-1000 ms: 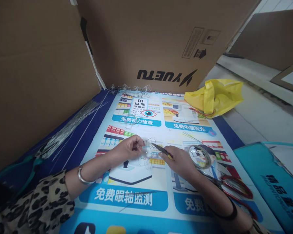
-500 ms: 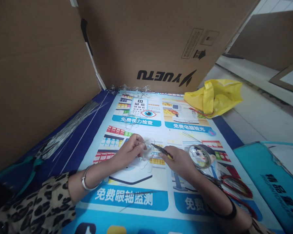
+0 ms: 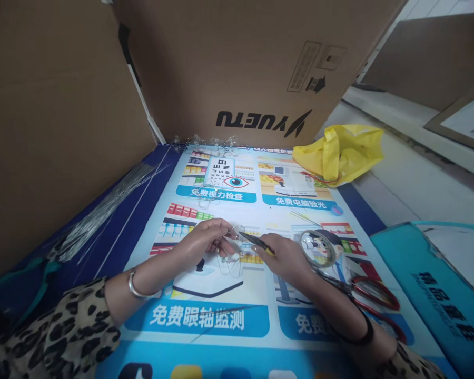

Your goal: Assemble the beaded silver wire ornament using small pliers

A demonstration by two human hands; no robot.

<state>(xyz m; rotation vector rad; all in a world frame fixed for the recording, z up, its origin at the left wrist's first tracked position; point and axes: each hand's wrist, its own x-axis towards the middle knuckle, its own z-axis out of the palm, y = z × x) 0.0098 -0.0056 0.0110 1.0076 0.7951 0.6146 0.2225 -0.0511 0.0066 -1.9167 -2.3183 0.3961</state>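
My left hand (image 3: 210, 239) pinches a piece of thin wire bent into loops (image 3: 231, 266), with small clear beads or bits on it. The loops hang below my fingers over the printed sheet. In my right hand (image 3: 286, 258) is a pair of pliers (image 3: 256, 241) with dark, narrow jaws and yellow on the handle. Its tip reaches the wire right beside my left fingertips; whether the jaws grip the wire is too small to tell. A similar faint wire shape (image 3: 201, 201) lies on the sheet beyond my left hand.
Cardboard panels (image 3: 205, 63) stand behind and to the left. A bundle of straight wires (image 3: 102, 210) lies at left near teal-handled cutters (image 3: 43, 284). Right of my hand are a tape roll (image 3: 318, 248) and red-handled scissors (image 3: 375, 292). A yellow bag (image 3: 339, 155) sits farther back.
My left hand has turned, and the wire loops now hang lower beneath its fingers. The pliers stay close to the wire. The whole view has shifted slightly.
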